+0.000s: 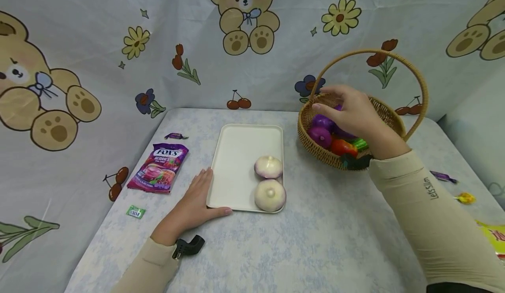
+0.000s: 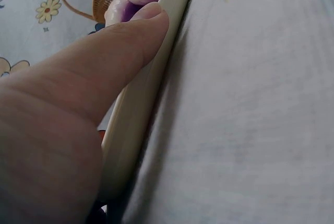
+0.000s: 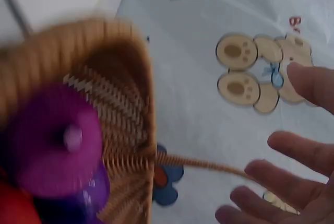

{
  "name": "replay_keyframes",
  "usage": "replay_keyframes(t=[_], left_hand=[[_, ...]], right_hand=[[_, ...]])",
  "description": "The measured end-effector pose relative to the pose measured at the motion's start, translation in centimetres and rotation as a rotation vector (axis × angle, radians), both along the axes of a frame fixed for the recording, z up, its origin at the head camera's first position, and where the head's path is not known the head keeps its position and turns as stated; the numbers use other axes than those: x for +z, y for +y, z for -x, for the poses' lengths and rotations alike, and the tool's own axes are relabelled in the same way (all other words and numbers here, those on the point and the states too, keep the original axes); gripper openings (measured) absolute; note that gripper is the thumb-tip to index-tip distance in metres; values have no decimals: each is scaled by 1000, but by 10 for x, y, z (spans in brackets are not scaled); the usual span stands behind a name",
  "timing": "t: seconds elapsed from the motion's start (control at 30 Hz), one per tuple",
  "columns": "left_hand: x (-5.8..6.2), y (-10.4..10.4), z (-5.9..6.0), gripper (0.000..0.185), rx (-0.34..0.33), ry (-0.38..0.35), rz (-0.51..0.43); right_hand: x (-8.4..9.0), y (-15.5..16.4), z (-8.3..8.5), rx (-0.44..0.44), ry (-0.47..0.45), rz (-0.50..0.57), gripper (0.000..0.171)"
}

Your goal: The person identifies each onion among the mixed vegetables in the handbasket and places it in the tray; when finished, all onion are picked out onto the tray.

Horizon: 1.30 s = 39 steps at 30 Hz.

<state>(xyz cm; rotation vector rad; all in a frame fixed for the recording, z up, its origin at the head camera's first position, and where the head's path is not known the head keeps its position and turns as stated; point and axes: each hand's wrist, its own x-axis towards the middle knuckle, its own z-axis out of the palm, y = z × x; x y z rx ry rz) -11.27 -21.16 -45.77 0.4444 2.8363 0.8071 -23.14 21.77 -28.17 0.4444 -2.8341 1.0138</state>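
Note:
My left hand (image 1: 193, 203) rests at the near-left corner of a white tray (image 1: 236, 161), its straight fingers along the left side and its thumb at the near edge. Two white-and-purple onions (image 1: 270, 195) sit along the tray's right side. Over a wicker basket (image 1: 315, 150) at the right is my right hand (image 1: 353, 111), fingers spread and holding nothing. Beneath it in the basket lie purple onions (image 1: 320, 136), a red vegetable (image 1: 344, 147) and a green one (image 1: 360, 144). The right wrist view shows a purple onion (image 3: 57, 145) below the spread fingers.
Left of the tray lie a purple candy bag (image 1: 159, 168), a dark purple wrapped candy (image 1: 176, 136) and a green packet (image 1: 136, 212). The basket's tall handle (image 1: 420, 87) arches over it. Several small items, including a yellow candy (image 1: 466, 197), lie at the right.

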Motion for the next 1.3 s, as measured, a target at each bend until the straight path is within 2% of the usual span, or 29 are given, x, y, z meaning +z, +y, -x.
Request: replay_keyframes(t=[0.2,0.33,0.87,1.07,1.3], left_hand=[[0,0,0,140,-2,6,-9],[0,0,-1,140,-3,8,-15],[0,-1,-1,140,-6,11,-20],[-1,-1,0,140,-2,8,-15],[-1,-1,0,140,-5,10,-13]], right_hand=[[7,32,15,-128,-51,17,81],[6,44,20,-165,-88,37,85],[-11,60,27,-163,-163,66,95],[-21,67,30,-151,-252,41,102],[-27,76,35,-140,-391,67,98]])
